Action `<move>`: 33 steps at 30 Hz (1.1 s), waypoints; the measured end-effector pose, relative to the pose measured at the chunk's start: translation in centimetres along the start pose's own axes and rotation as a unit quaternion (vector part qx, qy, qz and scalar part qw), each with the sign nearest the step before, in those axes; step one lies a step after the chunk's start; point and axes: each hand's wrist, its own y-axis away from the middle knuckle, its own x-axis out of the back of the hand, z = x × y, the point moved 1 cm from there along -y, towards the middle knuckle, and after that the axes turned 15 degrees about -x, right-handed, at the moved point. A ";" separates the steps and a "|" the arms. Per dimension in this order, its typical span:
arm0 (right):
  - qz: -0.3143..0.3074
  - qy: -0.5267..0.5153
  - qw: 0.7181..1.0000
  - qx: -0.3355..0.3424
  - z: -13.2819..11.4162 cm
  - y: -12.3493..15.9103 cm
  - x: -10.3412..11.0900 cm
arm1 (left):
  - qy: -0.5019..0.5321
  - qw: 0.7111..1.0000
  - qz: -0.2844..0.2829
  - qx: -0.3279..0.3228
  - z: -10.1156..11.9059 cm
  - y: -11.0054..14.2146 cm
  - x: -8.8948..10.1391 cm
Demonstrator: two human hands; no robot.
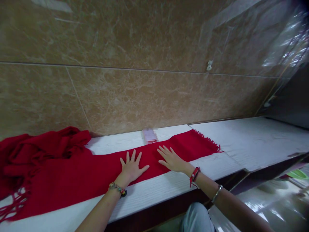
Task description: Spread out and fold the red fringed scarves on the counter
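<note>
While the red scarf lies spread lengthwise along the white bench, both hands rest on it palm down. The left hand has its fingers splayed wide and grips nothing; a ring shows on one finger, and a beaded bracelet circles the wrist. The right hand, nearer the fringed right end of the scarf, is likewise flattened and released, its fingers less spread. Its arm carries a red band and, higher up, a silver bangle.

Around them, a bunched heap of red cloth takes up the left end of the bench near the wall, lying against the flat stretch; whether it is part of the same scarf I cannot tell. Loose tassels hang at the lower left. A small light-purple item sits between the scarf's far edge and the brown marbled wall, crowding that side just beyond the hands. A small pale fitting is fixed to the wall. A dark panel stands beyond the right end of the bench, and a knee shows below its front edge.

The purple item's surface is pixelated, so any print there is unreadable.
</note>
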 end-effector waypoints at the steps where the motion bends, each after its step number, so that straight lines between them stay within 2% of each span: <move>1: -0.003 0.000 1.000 0.009 -0.5 0.1 -0.2 | 0.003 1.000 0.001 -0.007 -0.1 0.2 0.1; 4: -0.005 0.011 1.000 0.022 -1.1 0.4 -0.8 | 0.013 1.000 -0.004 -0.022 -0.9 1.4 0.7; 7: -0.010 0.025 0.999 0.042 -0.7 0.3 -1.4 | 0.012 1.000 -0.002 -0.005 -3.0 3.6 1.4; 12: -0.048 0.042 0.997 0.030 -0.3 -0.3 -2.0 | -0.042 0.998 0.037 0.025 -8.0 9.6 2.2; 16: -0.062 0.037 0.997 0.023 -0.2 -0.3 -2.4 | -0.083 0.995 0.051 -0.033 -11.5 14.6 2.5; 19: -0.054 0.024 0.998 0.012 -0.2 -0.3 -2.6 | -0.111 0.992 0.045 -0.040 -12.8 16.9 2.9; 21: -0.053 0.008 0.999 -0.011 -0.7 -0.4 -2.2 | -0.123 0.991 0.041 -0.022 -12.7 17.3 3.1; 24: -0.023 -0.031 0.999 0.000 -2.5 -0.2 -1.0 | -0.135 0.990 0.046 -0.013 -11.3 16.0 3.5; 26: 0.001 -0.065 0.996 0.059 -4.2 0.3 0.2 | -0.131 0.990 0.047 -0.034 -9.9 14.0 4.0; 29: 0.016 -0.080 0.987 0.138 -6.5 1.6 1.6 | -0.090 0.992 0.032 -0.081 -8.5 9.6 4.6; 33: 0.062 -0.018 0.978 0.198 -7.9 3.2 2.4 | -0.005 0.989 -0.004 -0.148 -8.1 2.9 4.9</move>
